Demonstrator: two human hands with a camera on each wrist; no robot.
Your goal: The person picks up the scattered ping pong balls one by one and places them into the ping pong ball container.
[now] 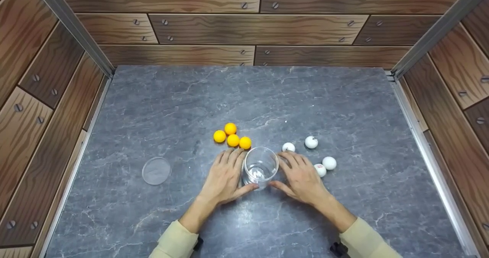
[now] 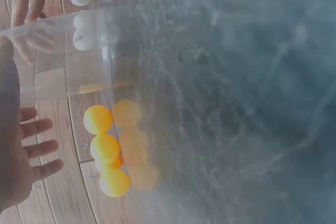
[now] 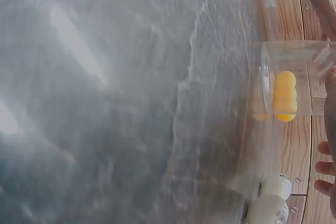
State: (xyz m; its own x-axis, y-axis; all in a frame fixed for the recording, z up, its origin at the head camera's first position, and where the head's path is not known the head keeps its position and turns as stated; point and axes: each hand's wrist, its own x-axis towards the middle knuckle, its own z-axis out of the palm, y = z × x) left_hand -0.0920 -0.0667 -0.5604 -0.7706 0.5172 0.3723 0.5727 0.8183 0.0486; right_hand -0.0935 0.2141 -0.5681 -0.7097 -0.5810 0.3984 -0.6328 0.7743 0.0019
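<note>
Standing upright on the grey table (image 1: 344, 105) between the two hands, the clear jar (image 1: 261, 164) sits in the middle of my head feed. The left hand (image 1: 224, 176) and right hand (image 1: 301, 178) are apart, one on each side of it; I cannot tell whether either touches it. Just past the left fingertips I see four orange balls (image 1: 233, 140) close together. Of four white balls (image 1: 311, 142), two lie beyond the right fingertips and two beside that hand's outer edge. A clear disc (image 1: 156, 171) lies flat, well to the left of the left hand.

On my left wrist feed, the left hand's four fingers are spread and free, with the orange balls ahead of them.

On my right wrist feed, orange shows through the jar, and two white balls lie near the right hand's extended fingers.
</note>
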